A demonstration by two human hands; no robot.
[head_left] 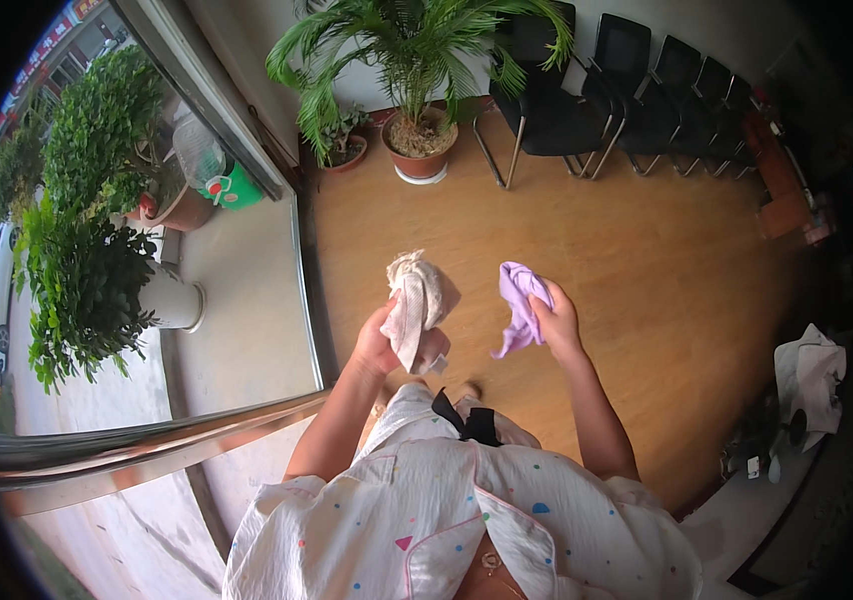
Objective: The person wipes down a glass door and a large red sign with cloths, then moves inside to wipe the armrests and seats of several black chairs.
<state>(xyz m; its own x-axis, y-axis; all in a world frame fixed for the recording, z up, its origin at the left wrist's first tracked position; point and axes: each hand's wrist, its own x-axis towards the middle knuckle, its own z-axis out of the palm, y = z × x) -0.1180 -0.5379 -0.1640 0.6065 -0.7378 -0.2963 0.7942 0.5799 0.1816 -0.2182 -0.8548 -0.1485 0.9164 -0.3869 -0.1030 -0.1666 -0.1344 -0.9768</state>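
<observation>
Bunched in my left hand is a pale pinkish-beige cloth with a ribbed part, a frayed top edge and a small white tag at its lower end. My right hand grips a crumpled lilac cloth, whose thin end hangs down to the left. The two cloths are apart, held out in front of my body above the wood-toned floor. Parts of the fingers are hidden by the fabric.
A large glass pane in a metal frame stands at the left, with leafy potted plants beyond it. Ahead are a potted palm and a row of black chairs. At the right, a pale cloth lies on a surface.
</observation>
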